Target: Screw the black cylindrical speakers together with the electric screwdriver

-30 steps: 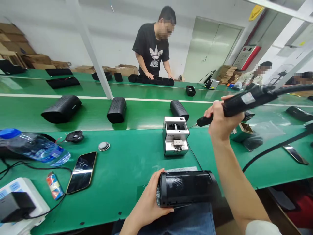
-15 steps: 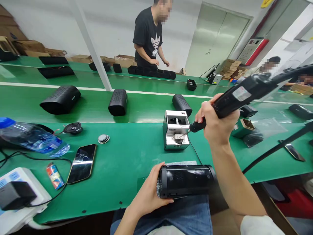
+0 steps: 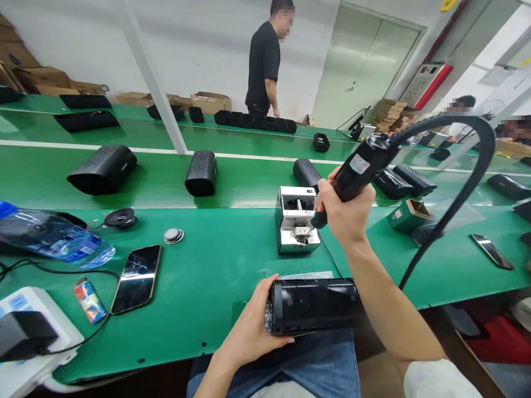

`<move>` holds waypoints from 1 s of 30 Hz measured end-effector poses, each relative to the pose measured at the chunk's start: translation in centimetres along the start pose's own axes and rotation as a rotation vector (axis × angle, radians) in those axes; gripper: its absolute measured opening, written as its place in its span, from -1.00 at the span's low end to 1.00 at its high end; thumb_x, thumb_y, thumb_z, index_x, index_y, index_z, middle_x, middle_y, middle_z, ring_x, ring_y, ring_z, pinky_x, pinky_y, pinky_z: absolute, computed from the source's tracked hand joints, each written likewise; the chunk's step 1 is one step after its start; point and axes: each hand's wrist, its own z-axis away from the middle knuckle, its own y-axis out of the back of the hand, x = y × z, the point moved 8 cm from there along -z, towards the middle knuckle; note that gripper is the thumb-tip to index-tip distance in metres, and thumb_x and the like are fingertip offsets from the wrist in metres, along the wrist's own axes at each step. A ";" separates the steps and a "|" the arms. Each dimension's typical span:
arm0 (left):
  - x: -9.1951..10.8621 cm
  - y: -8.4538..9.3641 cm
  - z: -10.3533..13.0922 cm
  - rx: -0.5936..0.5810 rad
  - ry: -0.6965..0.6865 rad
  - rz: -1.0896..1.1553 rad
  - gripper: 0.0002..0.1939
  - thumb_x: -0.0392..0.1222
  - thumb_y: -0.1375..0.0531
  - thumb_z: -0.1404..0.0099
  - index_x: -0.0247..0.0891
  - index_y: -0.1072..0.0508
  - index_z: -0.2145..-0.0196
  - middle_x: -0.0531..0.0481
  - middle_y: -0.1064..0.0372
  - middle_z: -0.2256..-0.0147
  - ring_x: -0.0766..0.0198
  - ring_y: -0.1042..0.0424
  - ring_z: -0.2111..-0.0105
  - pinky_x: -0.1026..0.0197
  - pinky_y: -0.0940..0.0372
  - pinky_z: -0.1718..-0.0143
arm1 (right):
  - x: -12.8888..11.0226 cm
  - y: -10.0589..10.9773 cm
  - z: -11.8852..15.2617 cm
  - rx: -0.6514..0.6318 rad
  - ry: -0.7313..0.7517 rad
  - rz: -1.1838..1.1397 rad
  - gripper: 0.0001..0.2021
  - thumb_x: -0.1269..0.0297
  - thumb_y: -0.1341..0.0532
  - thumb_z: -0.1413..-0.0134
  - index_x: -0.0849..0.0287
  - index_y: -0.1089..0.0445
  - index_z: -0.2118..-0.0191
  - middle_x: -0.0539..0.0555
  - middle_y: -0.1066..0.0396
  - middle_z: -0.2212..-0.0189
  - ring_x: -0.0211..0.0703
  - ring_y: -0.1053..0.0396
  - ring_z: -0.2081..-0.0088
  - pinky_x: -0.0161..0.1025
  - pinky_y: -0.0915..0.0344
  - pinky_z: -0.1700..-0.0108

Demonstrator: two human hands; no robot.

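My left hand [image 3: 253,323] grips the left end of a glossy black cylindrical housing [image 3: 315,305], which lies sideways at the table's front edge above my lap. My right hand [image 3: 346,213] is wrapped round a black corded power screwdriver [image 3: 357,168], tilted with its tip down to the left. That tip reaches the front tray of a small white-and-black screw feeder [image 3: 297,221]; whether a screw is on it is too small to tell. Beneath the housing, a grey sheet [image 3: 307,275] shows along its far side.
On the left lie a phone [image 3: 136,279], a lighter [image 3: 90,301], a water bottle [image 3: 53,235], a power strip [image 3: 39,326] and a round speaker driver [image 3: 120,218]. Black speaker housings [image 3: 201,173] stand beyond. A person [image 3: 264,66] stands across the tables. The screwdriver's cable [image 3: 456,215] arches at right.
My right hand and the screwdriver have shifted left, closer to the feeder, with the driver more upright. The person across has turned sideways. My left hand and the housing stay nearly still.
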 end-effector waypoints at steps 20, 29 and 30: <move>-0.1 0.3 0.1 0.024 -0.034 -0.047 0.24 -0.29 -0.63 -0.15 0.08 -0.09 -0.60 -0.22 -0.27 -0.53 -0.31 -0.38 -0.51 -0.34 -0.29 -0.59 | -2.4 4.0 0.3 -0.070 -0.049 -0.036 -0.81 0.34 -0.48 -0.18 0.04 -0.49 0.17 -0.20 -0.30 0.60 -0.24 -0.26 0.68 -0.24 -0.30 0.61; -1.2 0.0 0.3 0.013 -0.067 -0.094 0.20 -0.25 -0.57 -0.26 0.10 0.00 -0.62 -0.27 -0.20 -0.55 -0.33 -0.36 -0.51 -0.46 -0.27 -0.57 | -8.3 12.4 1.2 0.073 -0.008 0.098 -0.80 0.46 -0.49 -0.05 0.09 -0.56 0.22 -0.16 -0.31 0.60 -0.25 -0.21 0.71 -0.27 -0.25 0.67; -1.3 0.0 0.3 0.015 -0.068 -0.097 0.20 -0.25 -0.57 -0.26 0.09 -0.01 -0.62 -0.27 -0.20 -0.55 -0.34 -0.36 -0.51 -0.46 -0.27 -0.58 | -8.4 12.5 1.3 0.072 -0.002 0.094 -0.79 0.46 -0.49 -0.06 0.09 -0.56 0.22 -0.16 -0.31 0.60 -0.25 -0.21 0.71 -0.27 -0.26 0.67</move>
